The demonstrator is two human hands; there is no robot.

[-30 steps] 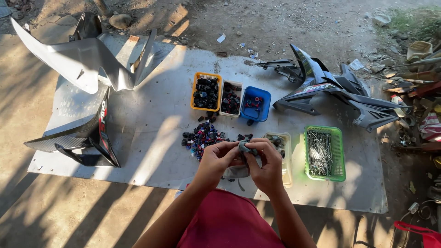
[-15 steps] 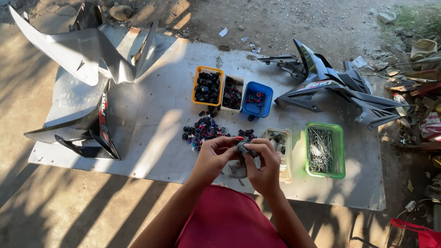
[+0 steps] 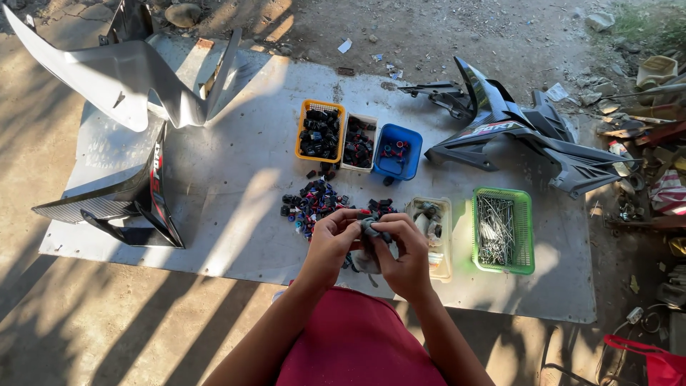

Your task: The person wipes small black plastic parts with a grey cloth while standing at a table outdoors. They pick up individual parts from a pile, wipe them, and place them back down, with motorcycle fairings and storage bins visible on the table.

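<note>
My left hand and my right hand meet over the near edge of a grey sheet on the ground. Together they pinch a small grey rag wrapped around a small part that I cannot make out. Just beyond my fingers lies a loose pile of small black, red and blue parts. A clear tray with a few grey parts sits right of my right hand.
An orange basket, a white box and a blue box hold small parts. A green basket holds metal pins. Silver and black motorcycle panels lie left, dark fairings right. Scrap litters the dirt at far right.
My hands stay together on the rag, fingers shifting slightly as they work it. The view has drifted a little, so everything sits slightly higher and further left.
</note>
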